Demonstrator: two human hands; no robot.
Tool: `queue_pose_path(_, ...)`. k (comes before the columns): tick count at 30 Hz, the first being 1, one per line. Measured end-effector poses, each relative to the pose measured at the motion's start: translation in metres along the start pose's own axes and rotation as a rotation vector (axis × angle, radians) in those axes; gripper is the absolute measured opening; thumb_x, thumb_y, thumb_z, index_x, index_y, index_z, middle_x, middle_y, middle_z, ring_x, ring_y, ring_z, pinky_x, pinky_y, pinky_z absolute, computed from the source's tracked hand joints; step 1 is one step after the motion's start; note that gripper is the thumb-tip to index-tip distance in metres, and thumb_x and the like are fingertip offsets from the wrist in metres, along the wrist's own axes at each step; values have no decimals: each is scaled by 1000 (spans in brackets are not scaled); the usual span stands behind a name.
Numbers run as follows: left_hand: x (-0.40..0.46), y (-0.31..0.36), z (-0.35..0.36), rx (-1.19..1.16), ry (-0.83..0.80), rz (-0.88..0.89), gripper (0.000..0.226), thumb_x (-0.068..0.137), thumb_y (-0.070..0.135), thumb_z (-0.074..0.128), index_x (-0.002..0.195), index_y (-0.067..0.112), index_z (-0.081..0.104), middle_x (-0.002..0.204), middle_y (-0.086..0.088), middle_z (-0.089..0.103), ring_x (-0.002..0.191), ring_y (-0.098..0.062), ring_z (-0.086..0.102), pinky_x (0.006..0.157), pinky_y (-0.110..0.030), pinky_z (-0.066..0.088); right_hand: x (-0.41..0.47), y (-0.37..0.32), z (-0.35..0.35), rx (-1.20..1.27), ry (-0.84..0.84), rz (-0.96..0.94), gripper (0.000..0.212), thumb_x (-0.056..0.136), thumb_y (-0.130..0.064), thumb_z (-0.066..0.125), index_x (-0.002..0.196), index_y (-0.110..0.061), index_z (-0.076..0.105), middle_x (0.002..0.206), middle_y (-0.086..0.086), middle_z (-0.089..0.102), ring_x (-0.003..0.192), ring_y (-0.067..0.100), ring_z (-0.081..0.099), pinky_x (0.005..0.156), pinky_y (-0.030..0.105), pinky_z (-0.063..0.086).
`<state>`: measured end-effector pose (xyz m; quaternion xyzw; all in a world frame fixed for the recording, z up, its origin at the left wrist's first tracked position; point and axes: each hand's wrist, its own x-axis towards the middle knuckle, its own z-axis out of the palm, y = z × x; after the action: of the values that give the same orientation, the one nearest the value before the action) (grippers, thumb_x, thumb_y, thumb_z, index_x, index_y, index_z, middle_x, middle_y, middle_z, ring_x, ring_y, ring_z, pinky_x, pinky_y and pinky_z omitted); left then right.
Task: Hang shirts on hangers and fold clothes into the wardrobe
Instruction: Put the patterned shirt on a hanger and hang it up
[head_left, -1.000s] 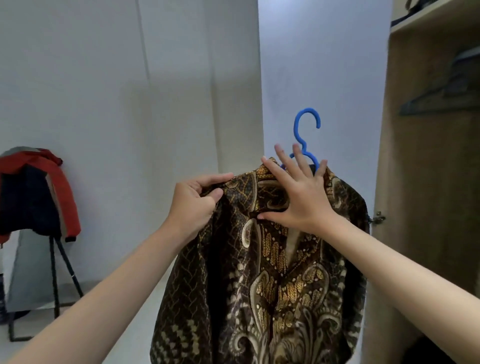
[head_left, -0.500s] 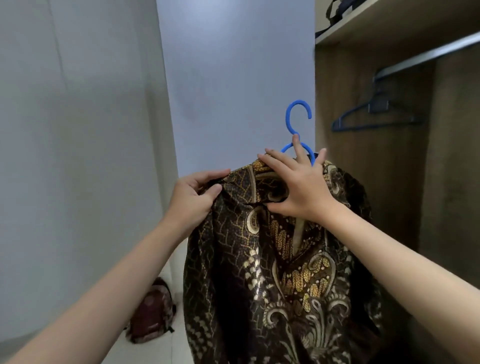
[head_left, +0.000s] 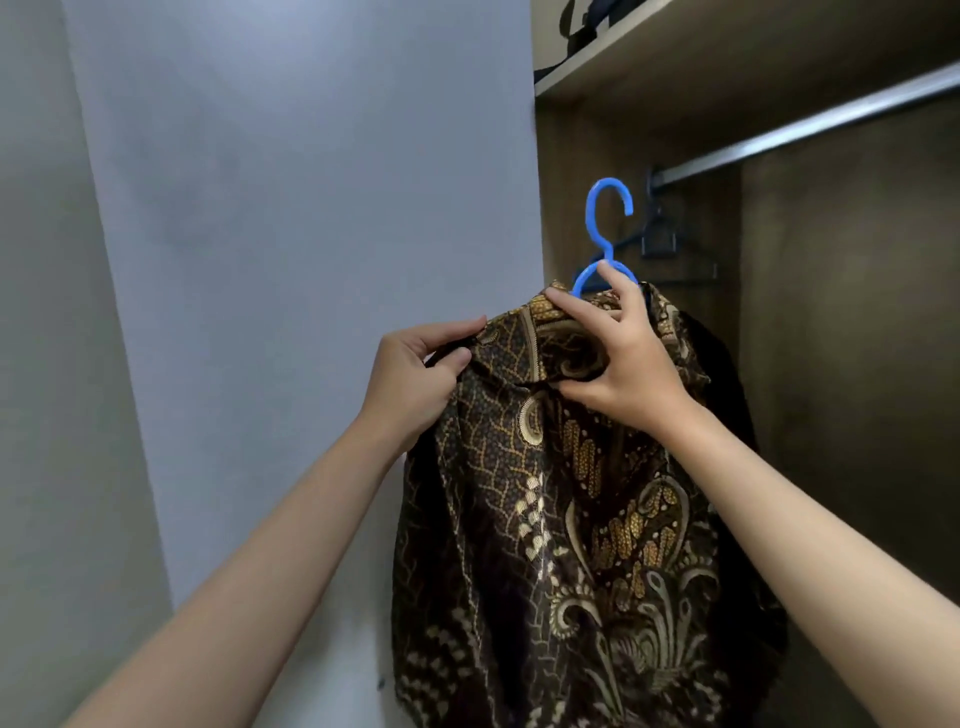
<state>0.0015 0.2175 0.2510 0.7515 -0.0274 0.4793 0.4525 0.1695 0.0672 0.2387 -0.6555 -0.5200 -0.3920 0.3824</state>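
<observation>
the left hand (head_left: 410, 374) pinches the shoulder of a dark brown and gold patterned batik shirt (head_left: 561, 509) with curled fingers, and the right hand (head_left: 618, 364) grips its collar on a blue plastic hanger (head_left: 605, 228), held up before the open wooden wardrobe (head_left: 831, 364), below its metal rail (head_left: 810, 130), where a dark hanger (head_left: 660, 244) hangs.

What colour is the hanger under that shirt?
Blue, clearest in the head view: the hanger hook sticks up above the shirt.

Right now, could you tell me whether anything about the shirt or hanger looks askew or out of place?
Nothing looks damaged. The batik shirt sits on the blue hanger, but its collar is bunched under the right hand, while the left hand pinches the shoulder. The hanger is not yet on the wardrobe rail.
</observation>
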Motion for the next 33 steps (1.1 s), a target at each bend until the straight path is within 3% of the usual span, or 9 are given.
queue_pose_path(2, 18, -8, 8, -19, -12, 17, 35, 86, -6, 57, 105, 21, 67, 106, 4, 68, 107, -8, 62, 105, -34, 43, 8, 12, -1, -28, -5, 11, 90, 64, -19, 84, 139, -41, 40, 157, 6, 12, 124, -9, 26, 98, 28, 37)
queue_pose_path(4, 33, -15, 16, -42, -32, 21, 34, 86, -7, 57, 105, 20, 68, 105, 3, 68, 106, -9, 62, 105, -35, 43, 15, 21, -3, -67, -2, 40, 90, 64, -19, 85, 140, -40, 41, 157, 6, 13, 118, -17, 18, 98, 25, 32)
queue_pose_path(8, 56, -24, 31, -96, -69, 27, 30, 86, -6, 57, 106, 12, 70, 102, 4, 68, 104, -9, 63, 103, -33, 45, 21, 36, -8, -118, 9, 104, 92, 63, -25, 85, 141, -40, 39, 139, 7, 41, 125, 8, 38, 107, 34, 37)
queue_pose_path(11, 68, -27, 45, -210, -72, -14, 29, 88, -8, 54, 107, 7, 70, 106, -2, 69, 103, -13, 64, 100, -34, 48, 21, 45, -15, -172, -6, 103, 93, 63, -32, 84, 143, -37, 37, 121, 0, 59, 110, 21, 52, 104, 41, 38)
queue_pose_path(16, 74, -28, 71, -299, -42, -38, 32, 89, -7, 49, 106, 10, 70, 110, -5, 69, 103, -12, 63, 96, -25, 49, 19, 47, -35, -105, -45, 216, 104, 57, -27, 90, 145, -32, 35, 139, -14, 45, 130, 8, 40, 111, 29, 31)
queue_pose_path(19, 77, -30, 76, -308, -48, -9, 32, 90, -6, 50, 106, 11, 71, 105, 1, 69, 100, -7, 63, 92, -16, 48, 20, 47, -45, -43, -70, 286, 108, 52, -43, 89, 145, -35, 33, 143, -14, 42, 136, 6, 34, 113, 29, 28)
queue_pose_path(22, 77, -31, 81, -325, -59, 15, 32, 90, -5, 51, 106, 14, 71, 100, 7, 68, 98, -2, 62, 87, -10, 47, 25, 43, -49, -8, -11, 335, 102, 55, -50, 81, 144, -32, 35, 141, -10, 44, 131, 4, 38, 106, 18, 28)
queue_pose_path(28, 82, -33, 88, -357, -77, 39, 33, 90, -4, 51, 105, 19, 70, 102, 8, 68, 99, -1, 62, 87, -12, 48, 40, 46, -54, -119, -5, 298, 106, 54, -46, 85, 145, -24, 35, 134, -5, 48, 128, 10, 43, 111, 33, 35)
queue_pose_path(33, 90, -36, 86, -281, -114, 84, 34, 89, 0, 56, 106, 25, 70, 110, 8, 68, 106, -5, 61, 97, -23, 47, 50, 48, -62, -226, 23, 234, 106, 55, -39, 88, 145, -17, 36, 129, -1, 50, 125, 13, 45, 108, 30, 36)
